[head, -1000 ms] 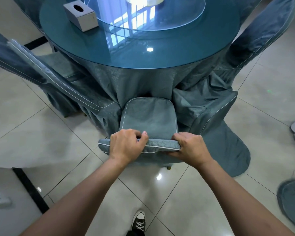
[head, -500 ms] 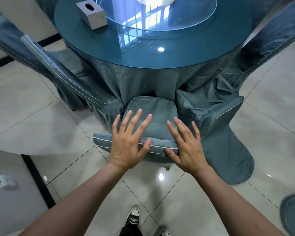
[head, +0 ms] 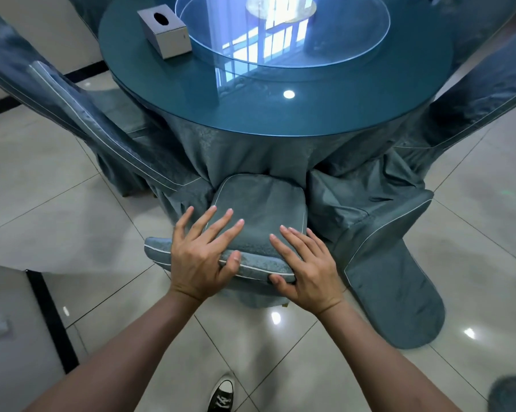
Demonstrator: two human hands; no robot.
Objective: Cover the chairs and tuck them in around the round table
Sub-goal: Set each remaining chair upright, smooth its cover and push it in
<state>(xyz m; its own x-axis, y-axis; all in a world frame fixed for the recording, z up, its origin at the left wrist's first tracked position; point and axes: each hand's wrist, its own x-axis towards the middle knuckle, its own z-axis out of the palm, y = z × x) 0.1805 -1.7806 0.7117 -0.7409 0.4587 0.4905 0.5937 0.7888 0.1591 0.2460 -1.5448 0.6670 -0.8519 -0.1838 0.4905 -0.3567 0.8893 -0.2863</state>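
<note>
Covered chair (head: pixel 259 209), seat tucked under table (head: pixel 280 108). Left hand (head: pixel 201 257) and right hand (head: pixel 307 264), fingers spread, press its padded backrest top; soft fabric likely slips, so grasp the rigid top rail.

No text, label, brand, number or sign can be read anywhere in the view.
</note>
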